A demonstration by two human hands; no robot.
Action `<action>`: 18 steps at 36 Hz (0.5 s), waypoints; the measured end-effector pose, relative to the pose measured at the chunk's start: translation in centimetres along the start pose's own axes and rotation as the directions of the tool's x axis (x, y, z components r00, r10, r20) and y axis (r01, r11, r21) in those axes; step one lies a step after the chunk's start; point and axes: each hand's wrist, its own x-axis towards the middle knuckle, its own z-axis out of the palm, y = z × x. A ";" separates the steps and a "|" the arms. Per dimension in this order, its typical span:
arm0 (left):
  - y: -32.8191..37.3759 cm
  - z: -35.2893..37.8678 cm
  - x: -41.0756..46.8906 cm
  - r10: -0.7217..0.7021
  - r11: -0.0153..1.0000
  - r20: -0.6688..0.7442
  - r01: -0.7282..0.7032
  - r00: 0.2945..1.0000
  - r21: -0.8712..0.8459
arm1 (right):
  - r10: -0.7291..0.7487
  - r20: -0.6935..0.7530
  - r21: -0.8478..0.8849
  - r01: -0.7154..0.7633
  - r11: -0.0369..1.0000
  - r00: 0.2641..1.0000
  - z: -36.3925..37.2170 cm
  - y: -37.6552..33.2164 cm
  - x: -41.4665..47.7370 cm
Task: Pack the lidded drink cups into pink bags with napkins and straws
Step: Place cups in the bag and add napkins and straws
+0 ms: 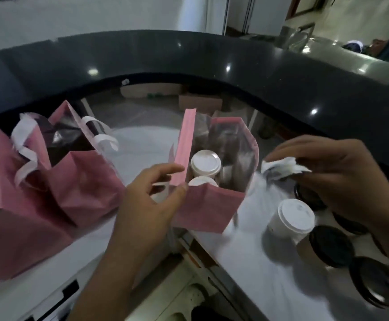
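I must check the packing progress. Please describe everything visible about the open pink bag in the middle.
The pink bag stands upright and open on the white counter. It looks like thin paper, with a clear window on its far side. Its near edge is creased. Two white-lidded cups stand inside. The left hand pinches its left rim, holding the mouth open. The right hand, holding a napkin, is beside the bag, not touching it.

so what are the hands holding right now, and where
The left hand pinches the near rim of the open pink bag between thumb and fingers. The right hand grips a crumpled white napkin by its top.
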 end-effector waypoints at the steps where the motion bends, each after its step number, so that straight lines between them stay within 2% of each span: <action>1: 0.0 0.1 1.1 -0.012 0.997 -0.019 0.013 1.000 0.073 | -0.029 0.024 -0.010 0.029 1.000 0.999 -0.2 0.4 1.5; 3: 0.2 0.6 2.8 -0.036 0.977 -0.022 0.039 0.999 0.211 | -0.027 0.092 0.012 0.026 1.000 0.995 -0.3 1.6 4.4; 5: 0.3 1.3 4.4 -0.082 0.952 0.007 0.076 0.997 0.297 | 0.027 0.181 0.055 -0.038 0.998 0.983 -0.3 3.3 7.0; 7: 0.4 2.1 5.7 -0.140 0.935 0.039 0.119 0.989 0.334 | 0.076 0.274 -0.010 -0.076 0.997 0.959 -0.2 5.3 9.2; 9: 0.3 2.9 6.7 -0.179 0.926 0.091 0.136 0.980 0.352 | 0.100 0.354 -0.133 -0.055 0.990 0.930 0.1 7.1 11.0; 12: 0.1 4.0 7.2 -0.209 0.912 0.174 0.128 0.962 0.391 | 0.125 0.478 -0.412 0.096 0.906 0.869 0.8 8.9 12.9; 14: -0.2 4.5 7.1 -0.208 0.906 0.160 0.128 0.965 0.404 | 0.185 0.545 -0.552 0.185 0.813 0.818 1.5 9.9 13.4; 18: -0.8 4.5 7.0 -0.181 0.924 0.061 0.149 0.982 0.352 | 0.228 0.664 -0.644 0.390 0.659 0.712 3.1 12.1 13.1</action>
